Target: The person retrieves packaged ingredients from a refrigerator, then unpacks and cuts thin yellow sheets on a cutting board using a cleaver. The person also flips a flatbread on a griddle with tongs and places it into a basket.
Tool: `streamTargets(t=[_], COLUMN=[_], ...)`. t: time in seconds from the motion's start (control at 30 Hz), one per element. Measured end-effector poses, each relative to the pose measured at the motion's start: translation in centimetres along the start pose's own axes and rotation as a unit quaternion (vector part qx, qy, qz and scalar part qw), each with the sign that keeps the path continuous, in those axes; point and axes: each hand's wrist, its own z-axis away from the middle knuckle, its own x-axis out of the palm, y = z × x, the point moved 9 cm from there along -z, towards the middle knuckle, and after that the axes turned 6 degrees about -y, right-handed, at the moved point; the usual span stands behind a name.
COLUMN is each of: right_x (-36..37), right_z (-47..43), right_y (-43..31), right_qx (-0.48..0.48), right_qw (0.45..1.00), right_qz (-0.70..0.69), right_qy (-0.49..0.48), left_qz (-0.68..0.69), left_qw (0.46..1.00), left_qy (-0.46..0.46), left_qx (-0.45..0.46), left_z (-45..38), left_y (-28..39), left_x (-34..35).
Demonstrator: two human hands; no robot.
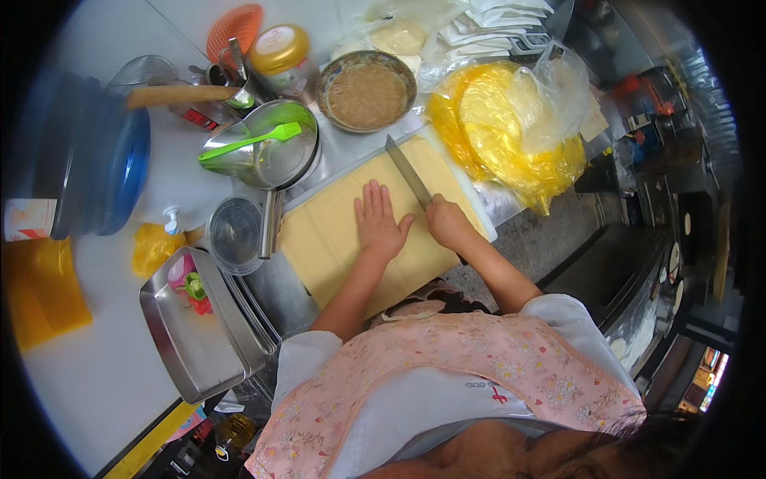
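Observation:
A wide stack or sheet of pale yellow dough (323,239) lies over a white cutting board (488,230). My left hand (380,224) rests flat on the dough, palm down, fingers pointing away from me and the thumb spread. To its right, my right hand (446,221) is closed round the handle of a long knife (410,173). The blade slants up and left across the right part of the dough, its tip near the far edge. Whether the blade has cut into the dough, I cannot tell.
Beyond the board stands a round pan of brown paste (368,93). Yellow plastic bags (508,126) lie at the right. Left are a metal pan (281,155) with a green silicone brush (251,142), a clear lidded tub (234,233) and a steel tray (197,353) holding cut vegetables.

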Motion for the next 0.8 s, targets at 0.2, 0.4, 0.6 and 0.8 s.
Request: streamTargets(t=[0.2,0.4,0.6,0.8], right_x=[2.1,1.9,2.3,4.3], right_z=[4.8,4.4,10.2,11.2], right_y=[1.3,2.8,4.1,6.2], right_qx=[-0.004,0.016,0.054,0.088], right_qw=[0.995,0.999,0.994,0.995], right_qz=[0.097,0.041,0.094,0.045], right_qy=[-0.006,0.03,-0.031,-0.006], left_qz=[-0.012,-0.025,-0.026,-0.027], left_qw=[0.999,0.998,1.0,1.0], left_qy=[-0.04,-0.058,-0.001,-0.006], left_qx=[-0.019,-0.022,-0.004,-0.006], left_z=[-0.2,-0.3,-0.2,-0.2], left_y=[-0.5,-0.1,-0.3,0.0], left_x=[1.2,0.9,0.7,0.5])
